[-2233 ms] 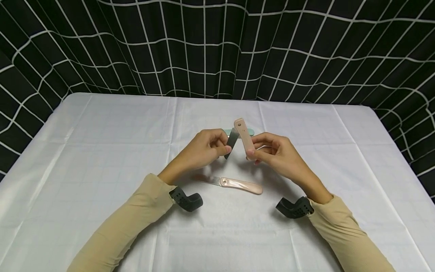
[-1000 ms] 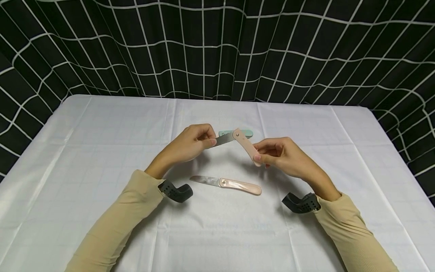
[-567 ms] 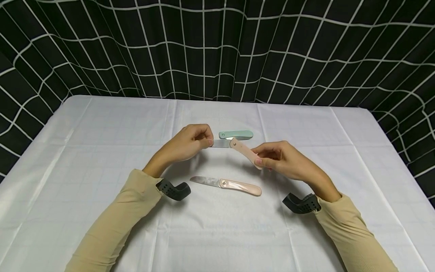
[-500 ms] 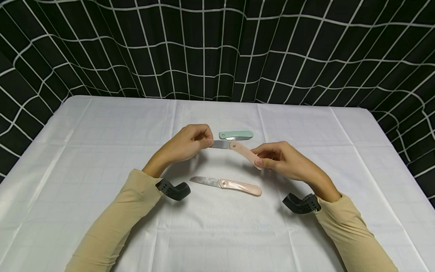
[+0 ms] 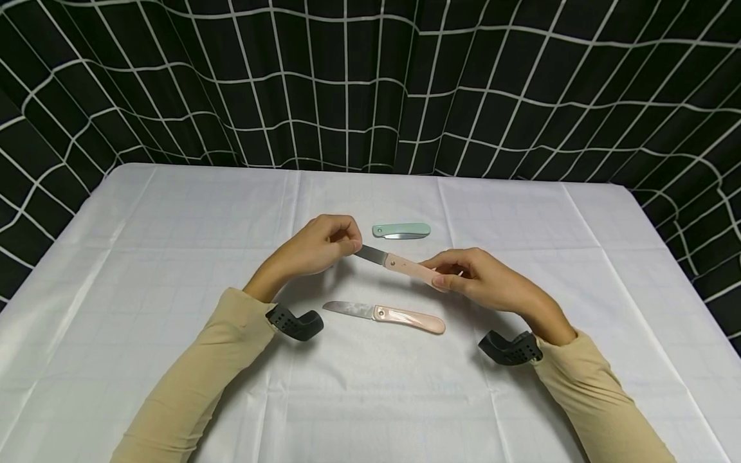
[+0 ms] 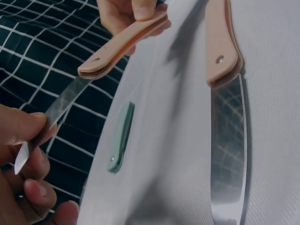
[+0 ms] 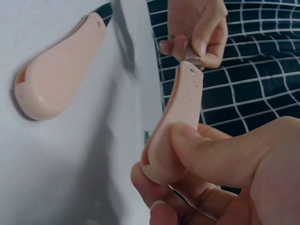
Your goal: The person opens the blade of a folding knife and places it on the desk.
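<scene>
Two hands hold a pale pink folding knife with a smooth handle and shiny metal blade, opened out nearly straight above the white-covered table.
The left hand pinches the blade near its tip between thumb and fingers, while the right hand grips the handle's rounded end; a second pink folding knife, glossy-handled and unfolded, lies on the table nearer the person, and a mint-green folding knife, closed, lies beyond the hands.
</scene>
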